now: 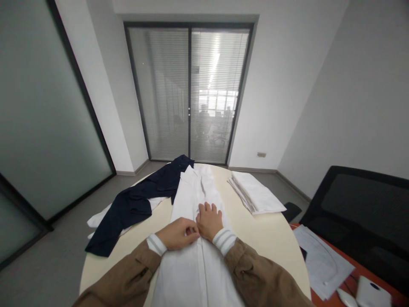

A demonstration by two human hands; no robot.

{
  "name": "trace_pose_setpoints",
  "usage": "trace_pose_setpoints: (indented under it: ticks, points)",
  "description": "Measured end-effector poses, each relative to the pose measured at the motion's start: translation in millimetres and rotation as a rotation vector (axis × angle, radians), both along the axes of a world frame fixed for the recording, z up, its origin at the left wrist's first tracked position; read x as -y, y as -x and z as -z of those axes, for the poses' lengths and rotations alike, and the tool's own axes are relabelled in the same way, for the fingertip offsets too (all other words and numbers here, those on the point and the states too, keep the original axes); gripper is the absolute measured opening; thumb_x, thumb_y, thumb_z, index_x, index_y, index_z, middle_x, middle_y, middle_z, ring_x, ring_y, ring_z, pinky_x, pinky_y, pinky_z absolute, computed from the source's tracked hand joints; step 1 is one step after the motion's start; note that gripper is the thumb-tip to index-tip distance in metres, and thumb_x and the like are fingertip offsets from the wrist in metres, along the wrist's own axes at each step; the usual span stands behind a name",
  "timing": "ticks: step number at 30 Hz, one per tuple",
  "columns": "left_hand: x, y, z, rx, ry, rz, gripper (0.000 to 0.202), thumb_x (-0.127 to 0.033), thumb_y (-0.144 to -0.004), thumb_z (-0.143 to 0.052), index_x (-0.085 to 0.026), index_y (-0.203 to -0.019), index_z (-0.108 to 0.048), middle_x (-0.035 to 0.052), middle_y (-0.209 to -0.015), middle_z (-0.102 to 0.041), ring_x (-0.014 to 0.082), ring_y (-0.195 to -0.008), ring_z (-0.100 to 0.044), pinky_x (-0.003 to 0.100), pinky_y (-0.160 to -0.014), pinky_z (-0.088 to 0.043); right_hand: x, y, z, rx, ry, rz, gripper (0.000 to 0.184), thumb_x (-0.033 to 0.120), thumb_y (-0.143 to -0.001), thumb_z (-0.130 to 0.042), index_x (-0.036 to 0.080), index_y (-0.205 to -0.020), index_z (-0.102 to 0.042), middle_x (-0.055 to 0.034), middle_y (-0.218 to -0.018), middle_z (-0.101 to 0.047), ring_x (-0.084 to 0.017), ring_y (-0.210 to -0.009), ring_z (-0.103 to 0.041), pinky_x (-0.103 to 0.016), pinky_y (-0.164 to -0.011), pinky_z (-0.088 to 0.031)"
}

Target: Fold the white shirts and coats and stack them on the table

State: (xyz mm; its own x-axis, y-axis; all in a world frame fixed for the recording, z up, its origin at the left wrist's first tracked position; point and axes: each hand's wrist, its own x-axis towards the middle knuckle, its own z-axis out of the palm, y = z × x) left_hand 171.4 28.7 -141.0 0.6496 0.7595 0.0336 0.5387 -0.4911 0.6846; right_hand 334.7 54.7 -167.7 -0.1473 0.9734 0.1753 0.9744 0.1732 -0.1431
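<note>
White shirt lies under left grip pinching it, right grip spread flat beside

Left hand pinching (right hand just beside)

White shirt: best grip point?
Pinch the placket of the white shirt from the near side, where the left hand is: the shirt lies flat, front up, and that doubled centre strip looks easiest to lift.
</note>
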Motion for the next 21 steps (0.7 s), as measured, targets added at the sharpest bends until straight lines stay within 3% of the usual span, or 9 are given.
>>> trace_pose_setpoints:
  ticks: [3, 6, 9, 14, 21]
  points:
    - [-4.2, -1.8, -4.6, -0.030, -0.094, -0.026, 0.021, -0.028, -0.092, -0.052, -0.016, -0.092, -0.069, 0.0023, -0.079, -0.070, 0.0153, -0.072, -0.064, 0.026, -0.072, -0.049, 1.3, -14.3, -12.8, 0.015, 0.051, -0.047, 0.031, 0.030, -0.095, -0.041, 0.022, -0.117, -0.060, -0.0174, -0.122, -0.064, -0.037, -0.111, -0.056, -0.050, -0.081, -0.048]
    - [-12.9, -7.3, -7.0, -0.036, -0.318, 0.030, 0.014, -0.024, -0.089, -0.059, -0.019, -0.097, -0.068, 0.0054, -0.104, -0.069, 0.0200, -0.100, -0.062, 0.032, -0.093, -0.047, -16.5, -33.5, -20.5, -0.023, 0.108, -0.132, 0.028, 0.024, -0.094, -0.043, 0.020, -0.113, -0.063, -0.0147, -0.111, -0.069, -0.030, -0.101, -0.063, -0.040, -0.081, -0.047]
    - [-24.1, -15.6, 2.2, -0.071, -0.441, 0.064, 0.027, -0.025, -0.085, -0.065, -0.021, -0.112, -0.066, 0.0102, -0.133, -0.058, 0.0263, -0.128, -0.049, 0.041, -0.109, -0.039, -45.5, -51.3, -22.0, -0.188, 0.188, -0.179, 0.027, 0.019, -0.093, -0.046, 0.021, -0.111, -0.066, -0.0087, -0.104, -0.073, -0.021, -0.093, -0.067, -0.030, -0.081, -0.046]
    - [-35.7, -22.9, 28.2, -0.225, -0.459, 0.053, 0.055, -0.027, -0.092, -0.054, -0.027, -0.147, -0.043, 0.0112, -0.160, -0.029, 0.0330, -0.149, -0.022, 0.056, -0.118, -0.024, -89.9, -72.3, -17.2, -0.453, 0.280, -0.094, 0.023, 0.026, -0.095, -0.047, 0.019, -0.101, -0.068, -0.0012, -0.079, -0.075, -0.011, -0.061, -0.065, -0.022, -0.065, -0.045]
    - [-37.0, -20.7, 28.7, -0.262, -0.429, 0.061, 0.059, -0.029, -0.094, -0.053, -0.029, -0.151, -0.037, 0.0110, -0.164, -0.020, 0.0326, -0.150, -0.017, 0.055, -0.119, -0.022, -141.6, -92.5, -10.0, -0.397, 0.094, 0.159, 0.027, 0.031, -0.095, -0.045, 0.018, -0.103, -0.067, -0.0088, -0.091, -0.074, -0.017, -0.079, -0.067, -0.025, -0.071, -0.043]
